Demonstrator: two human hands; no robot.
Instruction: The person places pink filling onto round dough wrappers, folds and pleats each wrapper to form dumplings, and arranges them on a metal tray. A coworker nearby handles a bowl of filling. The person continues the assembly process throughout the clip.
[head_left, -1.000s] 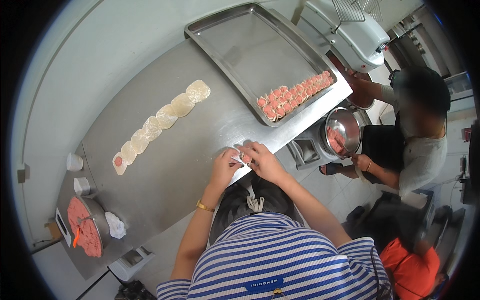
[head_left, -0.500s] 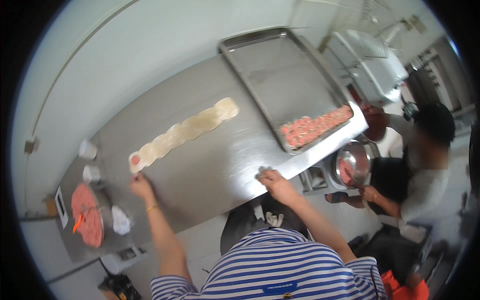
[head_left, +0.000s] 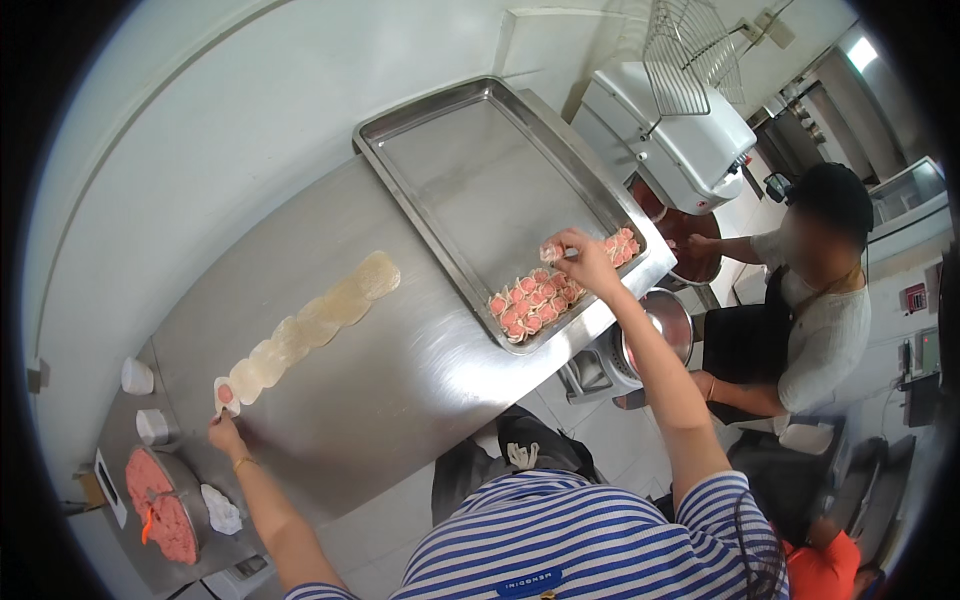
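Note:
My right hand (head_left: 585, 260) is over the steel tray (head_left: 440, 165), fingers pinched round a small pleated dumpling (head_left: 549, 252) with pink filling. Rows of similar open-topped dumplings (head_left: 532, 302) sit in the tray's near end. At the left end of a strip of overlapping round dough wrappers (head_left: 310, 325), my left hand (head_left: 226, 432) has its fingers closed at the wrapper's lower edge. A dab of pink meat filling (head_left: 224, 393) lies on that end wrapper. Whatever the left fingers grip is too small to make out.
Left of the steel table (head_left: 330, 440) stands a bowl of pink minced meat (head_left: 165, 510) with an orange-handled tool, a white cloth (head_left: 221, 509) and two white cups (head_left: 137, 376). On the right, a co-worker (head_left: 825, 320) stands by a metal bowl (head_left: 655, 330) and a mixer (head_left: 660, 130).
My right hand has moved from the table's near edge up and over the tray with the dumpling. My left hand stays by the end wrapper. The whole view has shifted.

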